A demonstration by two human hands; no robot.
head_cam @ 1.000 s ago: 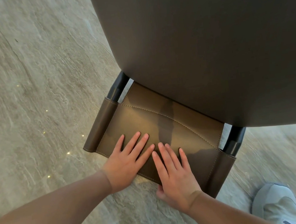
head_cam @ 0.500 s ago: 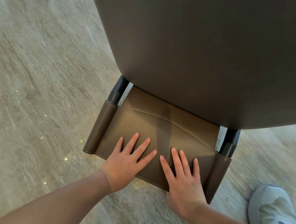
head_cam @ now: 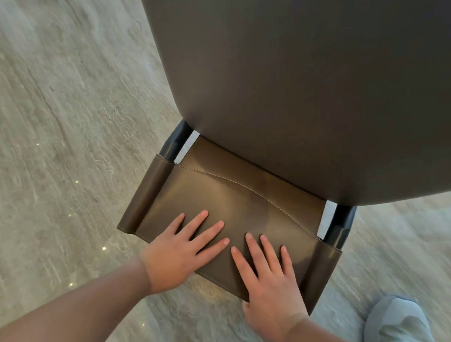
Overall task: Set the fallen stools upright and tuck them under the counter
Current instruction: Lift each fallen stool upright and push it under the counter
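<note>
Both hands lie flat, fingers straight, on the brown stool [head_cam: 239, 197]: left hand [head_cam: 180, 251] near its left edge, right hand [head_cam: 270, 282] at its near edge, under the counter [head_cam: 320, 72]

single head-worn view, looking steeply down and forward, close over the stool [head_cam: 232, 207] back, counter [head_cam: 320, 72] edge, and floor [head_cam: 42, 137]

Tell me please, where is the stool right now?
In the head view the stool stands centre frame, partly under the counter, with the left hand and right hand flat on its brown backrest.
</note>
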